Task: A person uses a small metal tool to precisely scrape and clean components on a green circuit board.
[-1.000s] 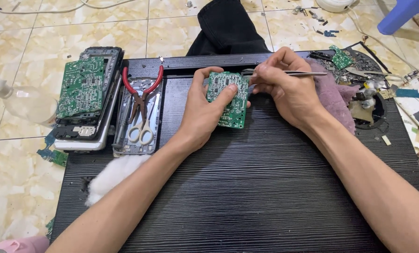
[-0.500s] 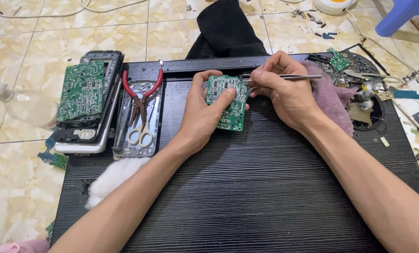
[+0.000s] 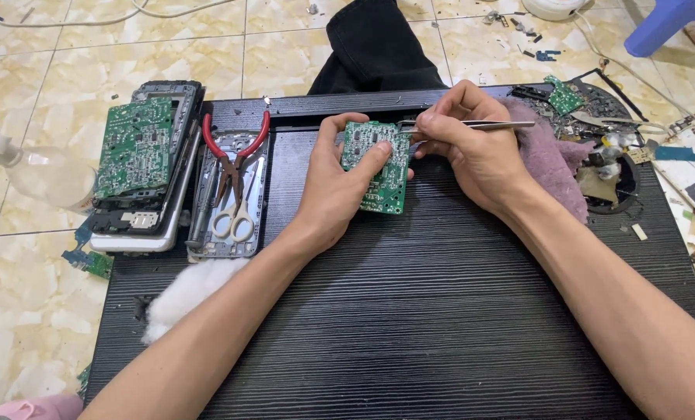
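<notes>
Little has changed since a second ago: the left hand still clasps the green circuit board, the right hand keeps pinching tweezers at its top edge, so the probing goes on.

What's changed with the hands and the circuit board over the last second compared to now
Very little. The left hand still grips the green circuit board, and the right hand still pinches the tweezers with their tips at the board's top edge; the right hand may have crept slightly toward the board. Nothing was picked up or let go. The pliers, scissors and stacked boards on the left stayed put.
</notes>
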